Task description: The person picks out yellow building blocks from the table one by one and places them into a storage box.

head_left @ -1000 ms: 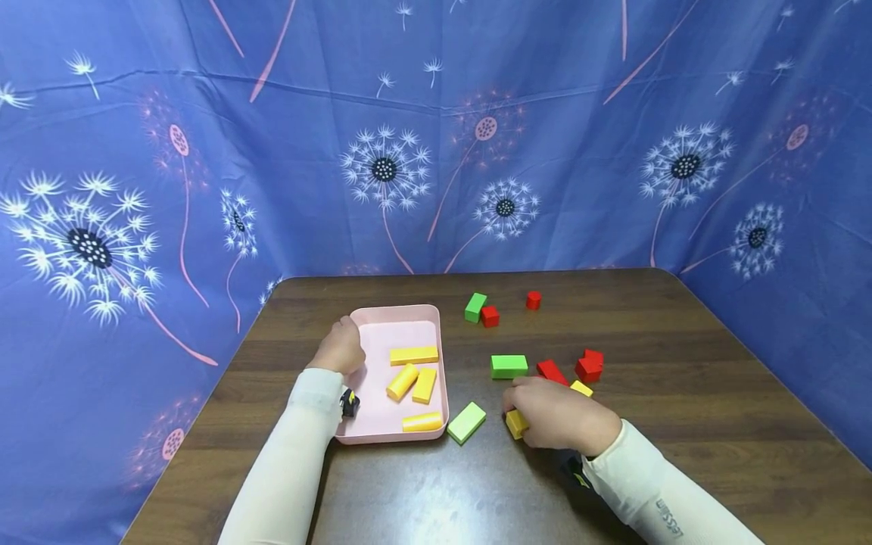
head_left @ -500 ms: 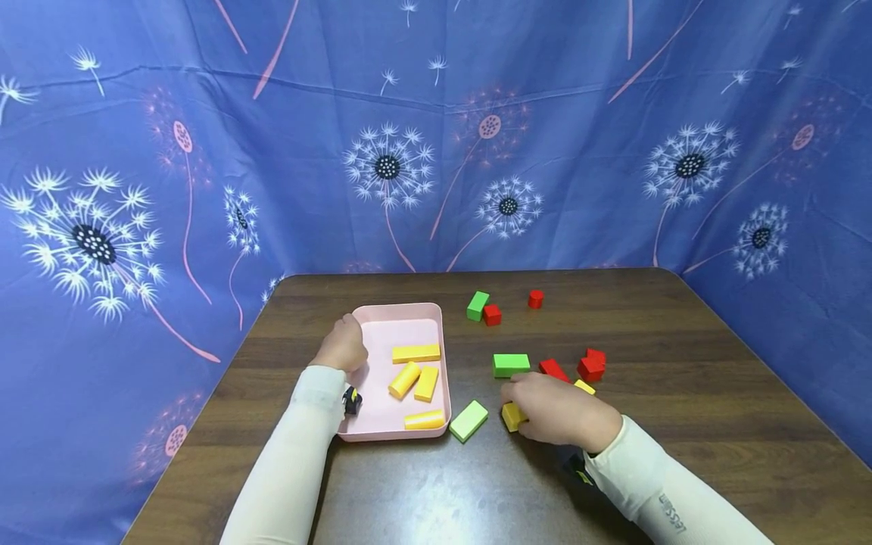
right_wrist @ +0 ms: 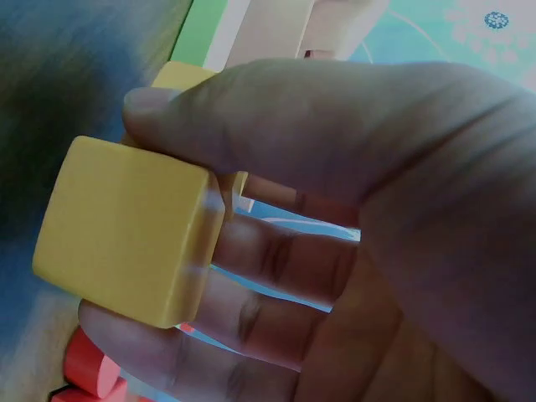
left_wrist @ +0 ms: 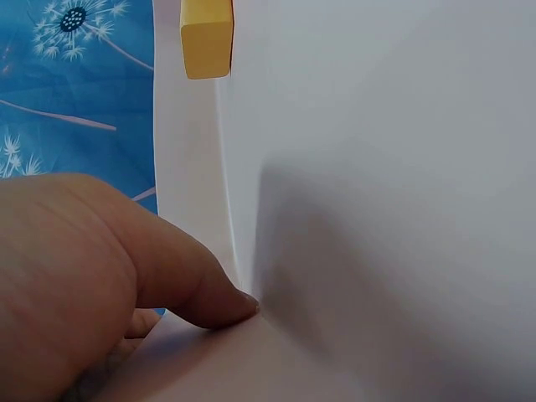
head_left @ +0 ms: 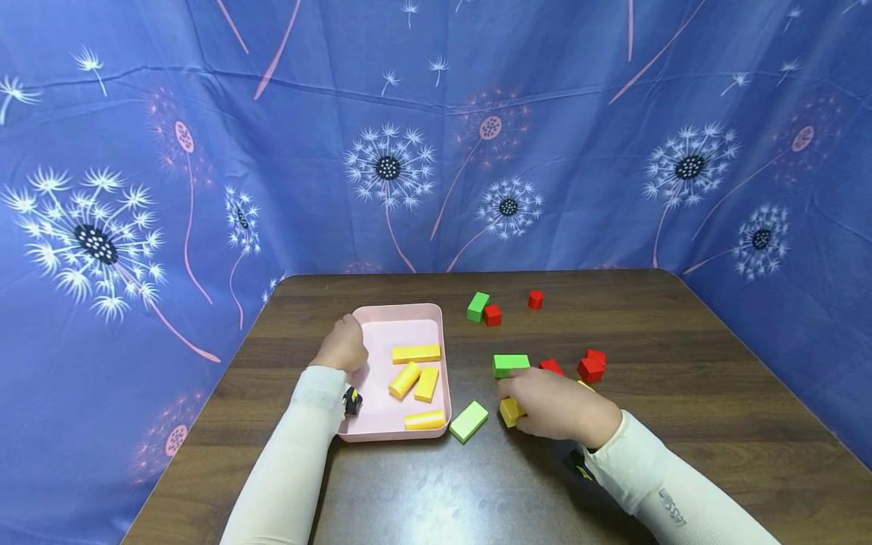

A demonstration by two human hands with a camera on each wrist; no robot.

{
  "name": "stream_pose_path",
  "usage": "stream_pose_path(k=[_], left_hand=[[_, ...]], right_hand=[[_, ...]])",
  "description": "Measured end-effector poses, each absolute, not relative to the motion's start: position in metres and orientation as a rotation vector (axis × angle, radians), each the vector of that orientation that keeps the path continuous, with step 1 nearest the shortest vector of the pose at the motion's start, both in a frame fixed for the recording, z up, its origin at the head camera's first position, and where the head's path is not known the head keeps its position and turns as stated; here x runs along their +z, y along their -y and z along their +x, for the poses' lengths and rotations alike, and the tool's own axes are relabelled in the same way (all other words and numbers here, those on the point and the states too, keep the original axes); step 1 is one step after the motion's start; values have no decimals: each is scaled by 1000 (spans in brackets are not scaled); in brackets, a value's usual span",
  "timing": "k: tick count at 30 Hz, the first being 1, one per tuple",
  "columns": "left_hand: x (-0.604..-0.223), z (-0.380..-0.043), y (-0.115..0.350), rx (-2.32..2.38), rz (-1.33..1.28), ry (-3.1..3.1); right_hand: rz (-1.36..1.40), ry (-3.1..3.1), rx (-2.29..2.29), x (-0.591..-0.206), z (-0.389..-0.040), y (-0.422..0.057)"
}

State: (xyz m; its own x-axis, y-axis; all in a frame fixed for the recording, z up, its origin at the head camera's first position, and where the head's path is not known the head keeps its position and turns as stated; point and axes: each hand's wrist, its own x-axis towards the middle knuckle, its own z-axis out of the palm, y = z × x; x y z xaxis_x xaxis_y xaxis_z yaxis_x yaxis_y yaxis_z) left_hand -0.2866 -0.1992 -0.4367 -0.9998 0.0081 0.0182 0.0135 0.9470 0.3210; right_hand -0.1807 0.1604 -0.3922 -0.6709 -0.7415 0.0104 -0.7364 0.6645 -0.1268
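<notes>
My left hand (head_left: 343,347) grips the left wall of a pink tray (head_left: 446,386); in the left wrist view its thumb (left_wrist: 197,280) lies inside, at the foot of the wall. Several yellow blocks (head_left: 416,353) lie in the tray. To the tray's right, my right hand (head_left: 559,405) holds a yellow block (head_left: 511,411) low over the table. The right wrist view has a square-faced yellow block (right_wrist: 117,230) between thumb and fingers. More yellow shows beyond the thumb; whether it is a second block, I cannot tell.
A light green block (head_left: 468,421) lies by the tray's right side, and a green block (head_left: 511,365) just beyond my right hand. Red blocks (head_left: 590,369) stand farther right. Toward the back are another green block (head_left: 478,306), a red cube (head_left: 492,316) and a red cylinder (head_left: 536,300).
My right hand has shifted slightly left and away from me with the yellow block, now overlapping the green block's near edge. The left hand keeps its grip on the tray.
</notes>
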Motion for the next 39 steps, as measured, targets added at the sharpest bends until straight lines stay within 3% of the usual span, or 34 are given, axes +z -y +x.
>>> stream_pose_path(k=[16,39], left_hand=[[-436,-286,199,-516,-26,3112],[-438,-288,200,-526,-19,3101]], right_hand=[[-1242,-2800,-165,-400,-182,-161],[-1247,-2894,-43,-367,-185,-143]])
